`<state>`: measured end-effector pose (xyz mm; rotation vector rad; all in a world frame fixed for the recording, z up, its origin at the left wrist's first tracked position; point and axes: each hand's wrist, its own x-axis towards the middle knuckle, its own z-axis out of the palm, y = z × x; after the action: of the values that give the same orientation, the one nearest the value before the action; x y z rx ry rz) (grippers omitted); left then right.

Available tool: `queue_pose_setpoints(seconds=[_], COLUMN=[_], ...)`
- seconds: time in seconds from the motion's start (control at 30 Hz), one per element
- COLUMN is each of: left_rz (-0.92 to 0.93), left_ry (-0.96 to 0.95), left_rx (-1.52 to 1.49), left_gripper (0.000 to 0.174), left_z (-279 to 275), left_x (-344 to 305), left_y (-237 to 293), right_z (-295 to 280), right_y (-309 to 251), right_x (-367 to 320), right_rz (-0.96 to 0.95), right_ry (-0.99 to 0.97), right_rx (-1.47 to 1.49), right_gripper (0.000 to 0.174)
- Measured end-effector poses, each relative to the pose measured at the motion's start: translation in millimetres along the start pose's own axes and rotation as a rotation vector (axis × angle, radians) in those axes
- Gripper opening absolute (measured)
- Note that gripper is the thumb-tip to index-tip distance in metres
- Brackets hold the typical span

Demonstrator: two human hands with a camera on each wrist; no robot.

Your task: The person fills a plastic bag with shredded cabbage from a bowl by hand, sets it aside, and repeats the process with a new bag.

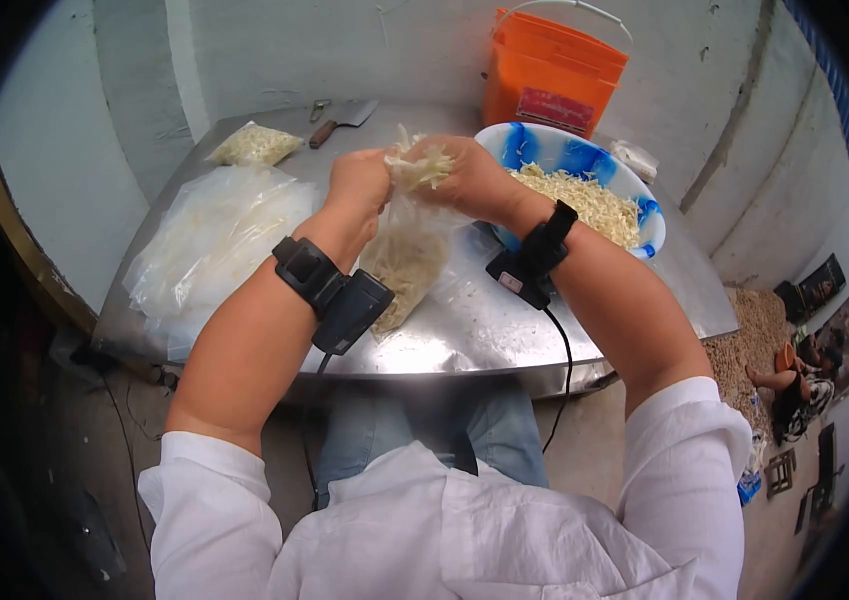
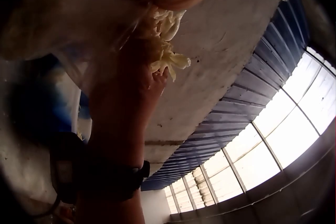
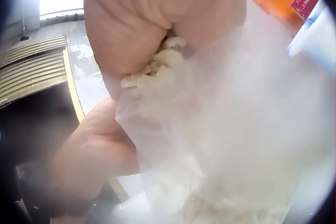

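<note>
Above the metal table, my left hand (image 1: pixel 357 183) grips the mouth of a clear plastic bag (image 1: pixel 406 262). Pale shredded food fills the bag's lower part. At the bag's opening my right hand (image 1: pixel 479 182) holds a handful of pale, curly shreds (image 1: pixel 431 166), some poking out past the fingers. The right wrist view has the shreds (image 3: pixel 157 69) squeezed in the right palm (image 3: pixel 157 14), with the cloudy bag wall (image 3: pixel 231 119) hanging below. In the left wrist view, a few strands (image 2: pixel 170 61) stick out beside the right hand (image 2: pixel 126 87).
A blue-and-white basin (image 1: pixel 656 222) of shreds stands at the right, before an orange bucket (image 1: pixel 549 65). On the left lie a stack of clear bags (image 1: pixel 214 240) and a filled bag (image 1: pixel 256 145). A cleaver (image 1: pixel 352 117) lies at the back. Another person (image 1: pixel 799 390) sits far right.
</note>
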<state>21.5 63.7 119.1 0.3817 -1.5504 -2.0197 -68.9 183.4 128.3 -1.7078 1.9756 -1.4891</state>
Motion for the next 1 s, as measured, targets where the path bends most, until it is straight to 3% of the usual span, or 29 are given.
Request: queue_pose_setpoints(seconds=[0.07,0.13,0.27,0.43,0.63,0.73,0.87,0.93,1.0], left_rz=[-0.018,-0.017,-0.013,0.005,0.037,0.047,0.056,0.036,0.022], left_ry=[-0.06,-0.052,-0.026,-0.082,-0.104,-0.113,-0.103,-0.096,-0.077], left_rx=[0.121,0.105,0.098,0.135,0.235,0.278,0.239,0.229,0.222], left_gripper=[0.016,0.016,0.017,0.018,0.018,0.018,0.019,0.019,0.019], left_z=[-7.7,-8.9,-6.9,-6.0,-3.9,-9.0,-17.7,-21.5,-24.6], left_x=[8.7,12.0,12.1,13.2,7.0,9.0,7.2,3.7,4.1], left_y=[-4.9,-9.6,-10.0,-9.0,-2.3,1.5,5.4,7.7,8.6], right_z=[-0.4,-3.2,-3.9,-2.7,-0.5,1.0,-4.3,-9.8,-10.3], right_y=[-2.7,-5.9,-4.2,6.0,10.2,-9.0,-26.2,-25.4,-21.4], right_x=[0.4,-1.4,2.9,14.6,34.8,37.6,42.2,39.7,45.7], right_rz=[0.005,0.048,0.094,0.287,0.261,0.308,0.338,0.36,0.279], right_ry=[-0.018,-0.157,-0.237,-0.415,-0.624,-0.646,-0.732,-0.624,-0.613], right_rx=[-0.013,-0.136,-0.148,-0.378,-0.638,-0.798,-0.74,-0.464,-0.625], right_gripper=[0.021,0.023,0.026,0.026,0.029,0.034,0.042,0.047,0.046])
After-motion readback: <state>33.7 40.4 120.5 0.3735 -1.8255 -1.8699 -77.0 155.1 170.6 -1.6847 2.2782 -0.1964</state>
